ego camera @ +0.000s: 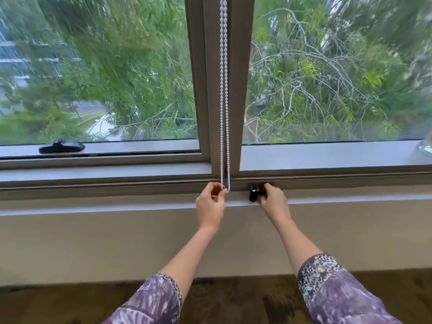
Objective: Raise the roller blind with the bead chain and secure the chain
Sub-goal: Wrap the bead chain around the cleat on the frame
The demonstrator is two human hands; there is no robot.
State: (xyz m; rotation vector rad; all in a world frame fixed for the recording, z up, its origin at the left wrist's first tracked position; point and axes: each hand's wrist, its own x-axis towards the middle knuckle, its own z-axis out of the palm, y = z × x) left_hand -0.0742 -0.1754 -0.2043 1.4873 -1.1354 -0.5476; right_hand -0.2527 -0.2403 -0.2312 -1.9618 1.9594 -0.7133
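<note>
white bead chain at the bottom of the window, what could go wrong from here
1. The left hand only pinches the bottom of the white bead chain loop; if it slips, the loop could swing free.
2. The small black cylindrical fitting gripped by the right hand sits to the right of the chain, apart from it, so hooking the loop over may drag it sideways and twist its two strands.

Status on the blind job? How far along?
Raising looks done: no blind fabric covers either pane. In hand: left hand pinches the bottom of the bead chain; right hand holds the black holder on the frame. Left: chain and holder are apart, securing not yet done.
</note>
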